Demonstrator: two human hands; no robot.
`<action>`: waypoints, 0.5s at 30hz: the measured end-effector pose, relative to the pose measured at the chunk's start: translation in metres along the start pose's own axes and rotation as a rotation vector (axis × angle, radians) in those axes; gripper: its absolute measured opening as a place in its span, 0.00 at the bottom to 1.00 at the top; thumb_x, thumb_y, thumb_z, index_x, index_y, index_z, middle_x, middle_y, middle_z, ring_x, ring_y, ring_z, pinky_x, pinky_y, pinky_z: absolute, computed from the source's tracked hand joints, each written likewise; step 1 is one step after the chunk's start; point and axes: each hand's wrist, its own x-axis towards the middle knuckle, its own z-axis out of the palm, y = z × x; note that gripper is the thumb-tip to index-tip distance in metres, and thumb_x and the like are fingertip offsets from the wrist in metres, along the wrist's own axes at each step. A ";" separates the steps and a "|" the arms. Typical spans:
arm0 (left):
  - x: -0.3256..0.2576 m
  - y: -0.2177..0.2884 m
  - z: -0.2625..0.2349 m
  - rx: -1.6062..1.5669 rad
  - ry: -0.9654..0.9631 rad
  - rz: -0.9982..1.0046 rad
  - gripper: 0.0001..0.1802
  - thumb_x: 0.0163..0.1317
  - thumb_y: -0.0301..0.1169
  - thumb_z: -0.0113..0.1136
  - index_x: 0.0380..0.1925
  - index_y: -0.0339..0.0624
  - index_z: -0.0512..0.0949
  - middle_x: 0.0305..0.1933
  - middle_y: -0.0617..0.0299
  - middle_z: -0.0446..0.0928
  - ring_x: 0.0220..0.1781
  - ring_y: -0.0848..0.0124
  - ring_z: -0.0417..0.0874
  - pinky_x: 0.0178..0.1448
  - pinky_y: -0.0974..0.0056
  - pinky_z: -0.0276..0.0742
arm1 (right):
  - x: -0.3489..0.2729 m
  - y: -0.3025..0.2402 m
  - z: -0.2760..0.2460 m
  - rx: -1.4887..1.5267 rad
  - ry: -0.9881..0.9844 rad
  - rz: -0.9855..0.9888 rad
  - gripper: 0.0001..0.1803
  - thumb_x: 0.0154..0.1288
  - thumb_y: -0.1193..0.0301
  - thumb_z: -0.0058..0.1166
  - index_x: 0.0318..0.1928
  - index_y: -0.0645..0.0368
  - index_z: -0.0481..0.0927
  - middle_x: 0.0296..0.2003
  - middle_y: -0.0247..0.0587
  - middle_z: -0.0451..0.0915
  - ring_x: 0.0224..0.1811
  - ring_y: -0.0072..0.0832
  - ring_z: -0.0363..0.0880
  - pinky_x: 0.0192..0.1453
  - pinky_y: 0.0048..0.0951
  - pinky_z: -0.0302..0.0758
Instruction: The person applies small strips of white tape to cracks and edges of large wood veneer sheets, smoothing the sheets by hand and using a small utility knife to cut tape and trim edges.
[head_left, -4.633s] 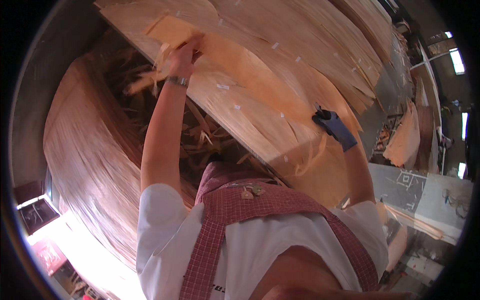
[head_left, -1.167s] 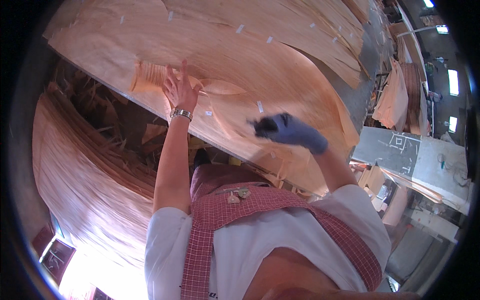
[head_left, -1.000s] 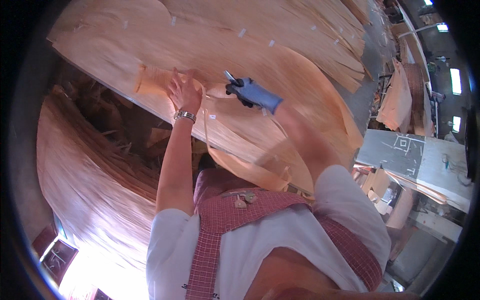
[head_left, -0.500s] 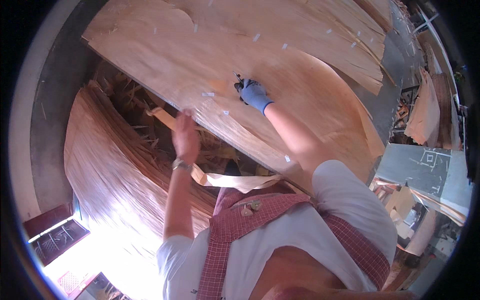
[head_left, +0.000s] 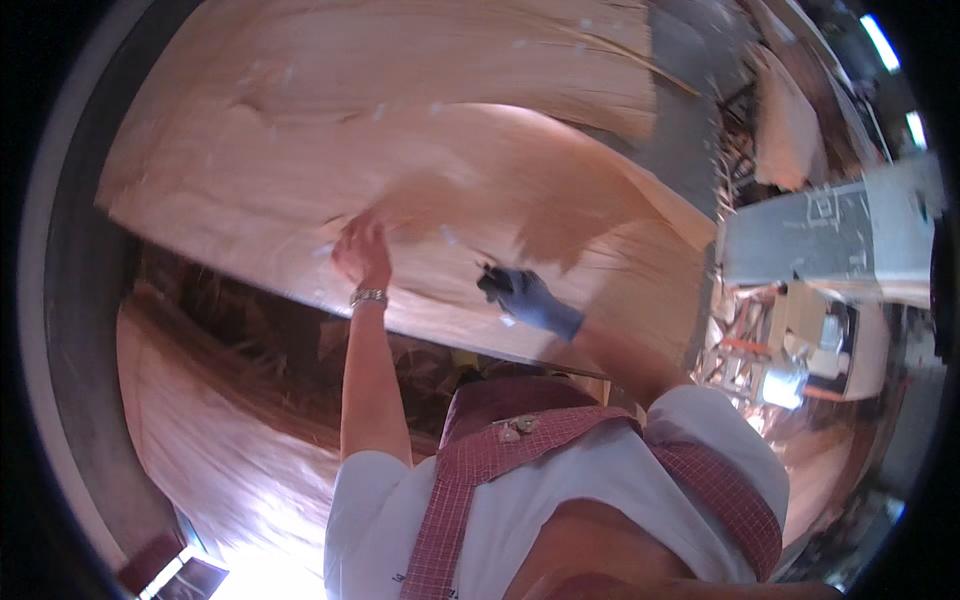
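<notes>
A large thin sheet of wood veneer point(head_left: 290, 180) lies across the table, with small pale tape pieces on it. My bare left hand point(head_left: 362, 255), a metal watch at its wrist, is over the sheet near its close edge. Motion blur smears its fingers, so whether they pinch anything is unclear. To its right, my right hand point(head_left: 525, 298) wears a blue and black glove. Its fingers are closed round a small dark tool point(head_left: 486, 272) with a thin tip; the glove hides most of it. Beside this hand sits a white tape piece point(head_left: 507, 320).
A thick stack of veneer sheets point(head_left: 220, 430) stands at the lower left. Between it and the table is a dark gap with veneer scraps point(head_left: 240, 320). A grey board point(head_left: 800, 235) and cluttered offcuts point(head_left: 780, 330) are at the right. Another veneer sheet point(head_left: 560, 75) lies at the far side.
My left hand has moved from the gap onto the veneer sheet; the long veneer strip at it is out of sight. My right hand is closer to the table's near edge. The view has shifted.
</notes>
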 end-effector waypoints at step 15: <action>0.056 -0.084 0.034 -0.146 0.018 -0.117 0.21 0.66 0.47 0.55 0.56 0.56 0.77 0.56 0.52 0.79 0.56 0.52 0.81 0.57 0.45 0.76 | -0.055 0.183 -0.301 -0.797 0.318 -0.297 0.17 0.69 0.60 0.53 0.55 0.50 0.76 0.56 0.47 0.75 0.52 0.42 0.77 0.46 0.44 0.80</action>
